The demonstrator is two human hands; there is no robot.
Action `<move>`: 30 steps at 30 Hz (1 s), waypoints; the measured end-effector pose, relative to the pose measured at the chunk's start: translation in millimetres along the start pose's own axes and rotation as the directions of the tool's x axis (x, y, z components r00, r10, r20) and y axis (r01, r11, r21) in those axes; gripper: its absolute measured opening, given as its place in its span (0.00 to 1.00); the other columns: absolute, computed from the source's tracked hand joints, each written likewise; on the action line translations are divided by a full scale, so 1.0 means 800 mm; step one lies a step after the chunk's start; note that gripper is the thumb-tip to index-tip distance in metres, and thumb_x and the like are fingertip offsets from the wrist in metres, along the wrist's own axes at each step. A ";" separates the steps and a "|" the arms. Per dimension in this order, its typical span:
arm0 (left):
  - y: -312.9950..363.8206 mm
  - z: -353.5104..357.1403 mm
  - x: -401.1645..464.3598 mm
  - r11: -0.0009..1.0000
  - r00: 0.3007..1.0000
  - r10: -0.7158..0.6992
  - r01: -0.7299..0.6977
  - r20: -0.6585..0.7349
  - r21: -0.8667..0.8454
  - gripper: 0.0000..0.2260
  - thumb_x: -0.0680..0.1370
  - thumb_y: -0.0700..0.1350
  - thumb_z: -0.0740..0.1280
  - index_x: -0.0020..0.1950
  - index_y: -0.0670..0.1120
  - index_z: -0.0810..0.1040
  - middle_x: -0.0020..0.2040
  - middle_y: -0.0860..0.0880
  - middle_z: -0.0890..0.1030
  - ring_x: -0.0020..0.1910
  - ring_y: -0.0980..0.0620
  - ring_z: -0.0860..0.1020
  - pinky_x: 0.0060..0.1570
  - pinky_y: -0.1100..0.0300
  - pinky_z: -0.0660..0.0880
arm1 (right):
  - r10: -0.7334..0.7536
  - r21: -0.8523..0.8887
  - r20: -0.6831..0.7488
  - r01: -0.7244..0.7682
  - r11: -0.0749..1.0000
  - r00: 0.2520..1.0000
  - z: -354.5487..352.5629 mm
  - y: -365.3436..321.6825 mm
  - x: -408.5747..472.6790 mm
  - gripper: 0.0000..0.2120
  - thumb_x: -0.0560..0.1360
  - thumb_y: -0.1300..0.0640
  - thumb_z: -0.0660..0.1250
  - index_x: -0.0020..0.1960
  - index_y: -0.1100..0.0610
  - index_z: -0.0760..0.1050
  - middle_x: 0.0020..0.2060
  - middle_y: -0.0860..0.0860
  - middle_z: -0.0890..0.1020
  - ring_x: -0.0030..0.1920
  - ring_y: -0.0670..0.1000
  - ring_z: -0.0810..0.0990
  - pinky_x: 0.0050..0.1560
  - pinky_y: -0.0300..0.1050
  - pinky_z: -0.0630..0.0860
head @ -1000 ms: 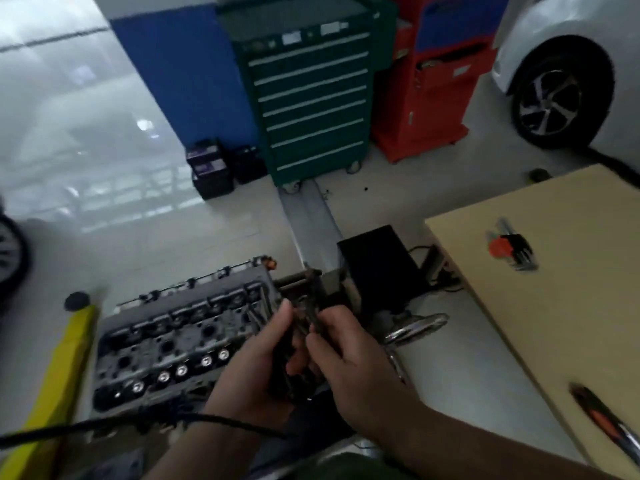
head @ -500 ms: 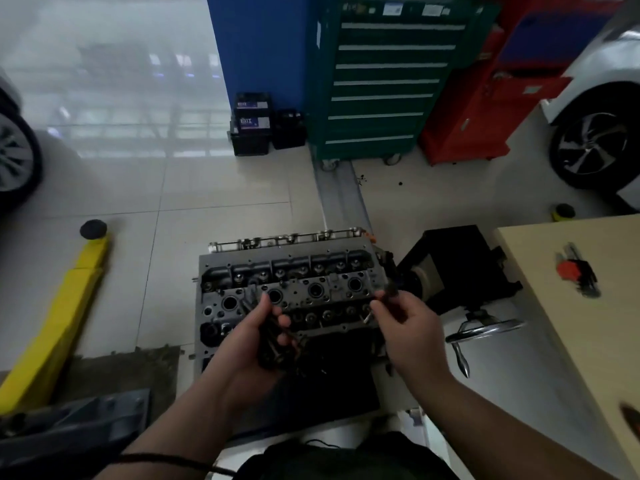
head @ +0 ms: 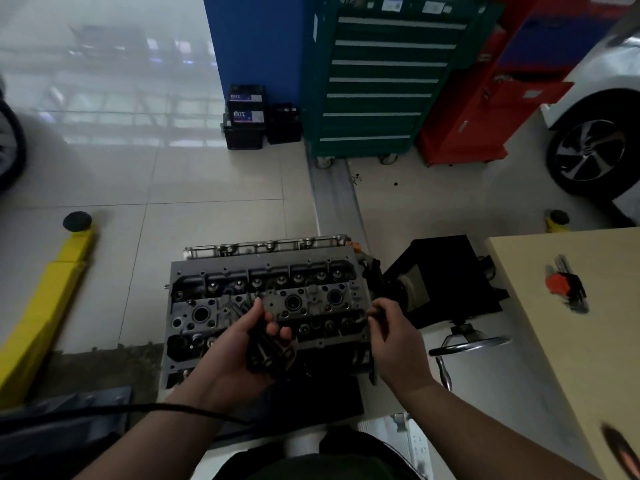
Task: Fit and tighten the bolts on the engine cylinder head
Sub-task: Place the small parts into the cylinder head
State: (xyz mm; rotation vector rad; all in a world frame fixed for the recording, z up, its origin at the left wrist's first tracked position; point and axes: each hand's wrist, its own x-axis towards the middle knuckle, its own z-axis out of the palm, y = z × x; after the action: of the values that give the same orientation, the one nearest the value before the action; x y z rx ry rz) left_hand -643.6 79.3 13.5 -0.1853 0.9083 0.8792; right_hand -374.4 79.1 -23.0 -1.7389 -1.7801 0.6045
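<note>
While both hands hover over the cylinder head (head: pixel 266 292), bolts are held
Left hand (head: pixel 239 348) grips a bundle of bolts (head: pixel 268 351); right hand (head: pixel 394 337) fingers (head: pixel 375 311) pinch one bolt (head: pixel 362 319) at the head's right edge

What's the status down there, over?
Left hand holds a bundle of bolts. Right hand pinches one bolt at the cylinder head right end. Nothing blocking.

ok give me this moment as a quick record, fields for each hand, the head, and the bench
left hand: grips a bundle of dark bolts
right hand: pinches a single bolt at the head's right end
cylinder head: on the stand, top face up
bench: hex key set lying on it
</note>
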 end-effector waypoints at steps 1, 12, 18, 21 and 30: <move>-0.002 0.001 0.002 1.000 1.000 0.002 -0.002 0.001 -0.003 0.17 0.78 0.56 0.71 0.36 0.46 0.78 0.33 0.50 0.74 0.34 0.48 0.81 0.43 0.49 0.82 | -0.040 -0.028 0.005 0.040 0.999 0.999 0.001 0.002 0.005 0.12 0.80 0.62 0.68 0.64 0.55 0.75 0.49 0.50 0.83 0.48 0.52 0.82 0.46 0.49 0.79; -0.013 0.046 0.022 0.997 0.994 0.030 -0.039 -0.107 -0.074 0.19 0.82 0.55 0.67 0.35 0.46 0.78 0.34 0.50 0.75 0.32 0.49 0.80 0.50 0.51 0.77 | -0.263 -0.316 0.153 0.299 0.901 0.953 -0.001 0.030 0.029 0.20 0.78 0.51 0.71 0.66 0.61 0.80 0.55 0.54 0.80 0.53 0.56 0.77 0.50 0.50 0.78; -0.016 0.046 0.025 0.994 0.993 0.037 -0.047 -0.112 -0.094 0.18 0.82 0.55 0.67 0.36 0.46 0.77 0.34 0.50 0.76 0.32 0.50 0.80 0.52 0.53 0.75 | -0.397 -0.400 0.315 0.500 0.768 0.862 -0.002 0.009 0.055 0.03 0.73 0.58 0.74 0.46 0.55 0.83 0.44 0.51 0.81 0.45 0.56 0.78 0.40 0.49 0.76; -0.021 0.041 0.024 0.994 0.993 0.040 -0.051 -0.111 -0.097 0.19 0.81 0.54 0.69 0.34 0.45 0.78 0.33 0.50 0.76 0.31 0.49 0.80 0.54 0.52 0.77 | -0.339 -0.463 0.403 0.509 0.725 0.850 0.000 0.000 0.061 0.06 0.66 0.61 0.76 0.41 0.55 0.80 0.41 0.52 0.79 0.42 0.56 0.77 0.38 0.47 0.71; -0.023 0.021 0.021 0.996 0.992 0.049 -0.057 -0.119 -0.070 0.19 0.80 0.55 0.69 0.33 0.46 0.79 0.34 0.50 0.76 0.32 0.50 0.81 0.48 0.50 0.79 | -0.340 -0.514 0.507 0.594 0.619 0.792 -0.015 -0.001 0.065 0.14 0.59 0.64 0.76 0.41 0.55 0.76 0.37 0.52 0.76 0.35 0.55 0.75 0.33 0.46 0.68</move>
State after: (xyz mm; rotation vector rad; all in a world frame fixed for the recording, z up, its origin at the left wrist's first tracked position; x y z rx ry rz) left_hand -614.9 85.4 7.1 -0.2794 0.9940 0.9596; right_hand -366.5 129.8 -9.3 -1.4604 -2.8619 0.0369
